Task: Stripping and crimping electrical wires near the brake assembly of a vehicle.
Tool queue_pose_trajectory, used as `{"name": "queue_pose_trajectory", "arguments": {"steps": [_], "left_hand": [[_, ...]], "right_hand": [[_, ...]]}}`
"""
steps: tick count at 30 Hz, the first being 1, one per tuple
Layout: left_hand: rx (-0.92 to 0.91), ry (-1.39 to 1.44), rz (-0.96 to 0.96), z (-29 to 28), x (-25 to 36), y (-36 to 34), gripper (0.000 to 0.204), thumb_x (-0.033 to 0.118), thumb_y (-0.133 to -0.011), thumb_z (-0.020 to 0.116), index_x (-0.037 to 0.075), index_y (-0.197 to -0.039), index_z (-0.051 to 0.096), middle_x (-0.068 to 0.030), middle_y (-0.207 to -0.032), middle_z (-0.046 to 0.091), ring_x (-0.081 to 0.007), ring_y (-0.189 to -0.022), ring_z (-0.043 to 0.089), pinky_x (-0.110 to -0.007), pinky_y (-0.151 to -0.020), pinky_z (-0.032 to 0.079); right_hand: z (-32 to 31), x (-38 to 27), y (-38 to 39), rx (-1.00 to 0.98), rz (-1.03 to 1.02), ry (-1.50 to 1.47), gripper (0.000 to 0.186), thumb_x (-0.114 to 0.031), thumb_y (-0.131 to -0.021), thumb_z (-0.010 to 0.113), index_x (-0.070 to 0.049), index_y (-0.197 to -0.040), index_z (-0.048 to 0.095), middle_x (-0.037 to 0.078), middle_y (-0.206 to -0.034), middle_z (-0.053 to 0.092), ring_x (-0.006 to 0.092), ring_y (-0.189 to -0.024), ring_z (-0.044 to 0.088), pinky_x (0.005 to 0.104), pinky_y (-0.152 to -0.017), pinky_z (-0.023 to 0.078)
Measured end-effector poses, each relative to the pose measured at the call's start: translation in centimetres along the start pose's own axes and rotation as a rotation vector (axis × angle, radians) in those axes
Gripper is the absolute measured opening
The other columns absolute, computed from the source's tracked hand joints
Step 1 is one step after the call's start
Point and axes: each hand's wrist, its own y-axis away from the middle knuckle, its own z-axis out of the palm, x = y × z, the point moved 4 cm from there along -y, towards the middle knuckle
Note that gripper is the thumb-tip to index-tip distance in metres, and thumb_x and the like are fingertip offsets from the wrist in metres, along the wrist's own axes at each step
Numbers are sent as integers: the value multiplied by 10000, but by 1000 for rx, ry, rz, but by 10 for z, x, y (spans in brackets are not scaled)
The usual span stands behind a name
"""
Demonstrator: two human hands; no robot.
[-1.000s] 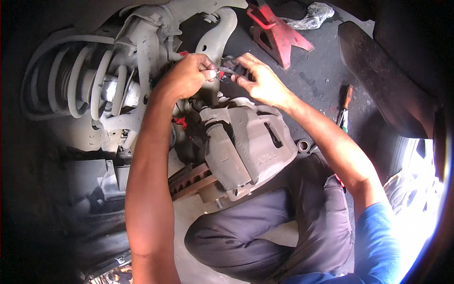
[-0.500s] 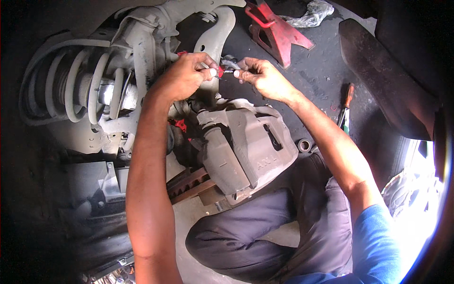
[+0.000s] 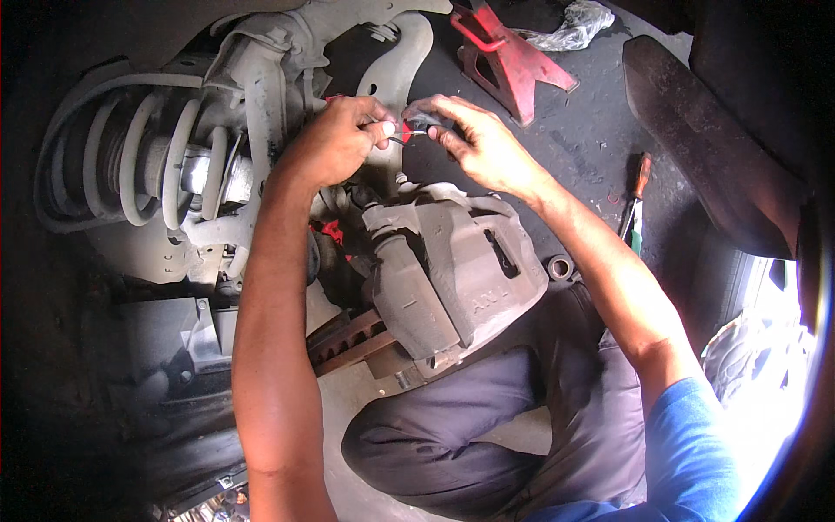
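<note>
Above the grey brake caliper (image 3: 483, 270), my two hands meet with fingertips a short gap apart. My left hand (image 3: 335, 143) is closed in a pinch between thumb and forefinger, on a small thin dark piece too small to name. My right hand (image 3: 487, 148) pinches a short, thin, pale piece at its thumb. A greyish, shiny bit (image 3: 422, 117) shows beside its forefinger. Between the fingertips sits a small red piece (image 3: 406, 131); which hand bears it I cannot tell. Behind them runs a pale suspension arm (image 3: 393, 65).
A coil spring (image 3: 178, 161) fills the left. Below the caliper lies the toothed edge of a rusty brake disc (image 3: 352, 346). A red jack stand (image 3: 513, 65), crumpled clear plastic (image 3: 574, 26), an orange-handled screwdriver (image 3: 642, 178) and a round metal socket (image 3: 559, 267) are at the right.
My right hand has shifted slightly left, its forefinger now reaching over the greyish bit toward my left hand. My left hand has barely moved.
</note>
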Motion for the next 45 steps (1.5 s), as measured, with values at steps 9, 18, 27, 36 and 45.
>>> {"name": "queue_pose_trajectory", "arguments": {"steps": [9, 18, 27, 36, 45], "left_hand": [[57, 10, 49, -1, -2, 1, 229, 193, -999, 667, 1, -1102, 737, -91, -877, 745, -188, -814, 640, -367, -810, 514], [9, 11, 33, -1, 2, 2, 161, 125, -1035, 652, -14, -1104, 692, -61, -908, 712, -146, -840, 622, -315, -808, 507], [-9, 26, 9, 0, 1, 4, 162, 76, -1003, 671, -21, -1128, 704, -70, -961, 732, -156, -908, 662, -317, -852, 521], [-13, 75, 20, 3, 5, 3, 167, 35, -976, 685, -34, -1127, 702, -83, -986, 737, -164, -923, 677, -318, -844, 529], [53, 98, -7, -1, -1, -2, 202, 29, -880, 740, -57, -1061, 767, -151, -914, 778, -187, -839, 714, -339, -789, 550]], "right_hand": [[1, -1, -5, -45, 71, 260, 387, -137, -1004, 622, -142, -1391, 625, 228, -1207, 664, 421, -1239, 612, 493, -1097, 481], [-6, -10, -13, -155, 117, 202, 329, -180, -1004, 653, -57, -1307, 694, 210, -1053, 653, 405, -1124, 648, 498, -984, 507], [-5, -2, -18, -95, 232, 78, 355, -295, -990, 725, -32, -1227, 740, 230, -1141, 727, 373, -1063, 720, 455, -947, 543], [-1, 5, -11, -50, 382, -232, 277, -260, -1008, 735, -22, -1150, 744, 106, -1039, 691, 182, -815, 642, 341, -767, 519], [-2, -8, -12, 7, 279, -8, 302, -294, -965, 764, -53, -1147, 762, 194, -1022, 668, 362, -1011, 689, 455, -884, 521]]}}
